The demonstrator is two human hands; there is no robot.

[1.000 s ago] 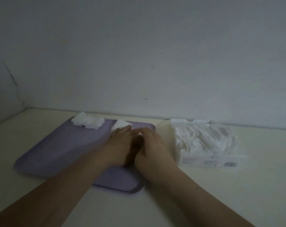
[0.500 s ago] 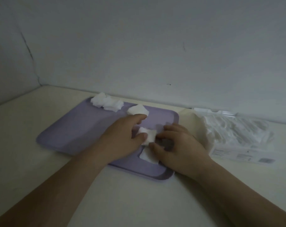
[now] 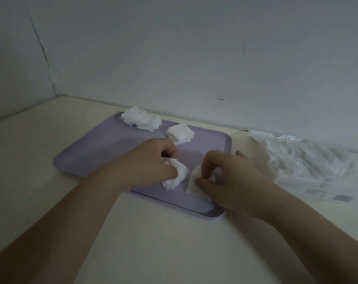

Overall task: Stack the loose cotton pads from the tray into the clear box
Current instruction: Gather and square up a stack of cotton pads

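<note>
A lilac tray (image 3: pixel 104 154) lies on the cream table. Over its near right part, my left hand (image 3: pixel 151 162) is shut on a small bunch of white cotton pads (image 3: pixel 177 175). Beside it, my right hand (image 3: pixel 225 177) pinches a single flat pad (image 3: pixel 193 180) that rests on the tray. A small pile of pads (image 3: pixel 180 133) sits on the tray's far side, and a larger heap (image 3: pixel 142 119) fills the far left corner. The clear box (image 3: pixel 303 160), packed with white pads, lies to the right of the tray.
A pale wall rises just behind the tray and box, with a cracked corner at the far left. A printed label (image 3: pixel 315 190) shows on the box's near side. Bare cream table (image 3: pixel 174 242) stretches toward me in front of the tray.
My hands have drawn apart. The left has gathered a bunch of pads into its grip, and the right has closed its fingertips on a single pad. The camera has tilted down and left.
</note>
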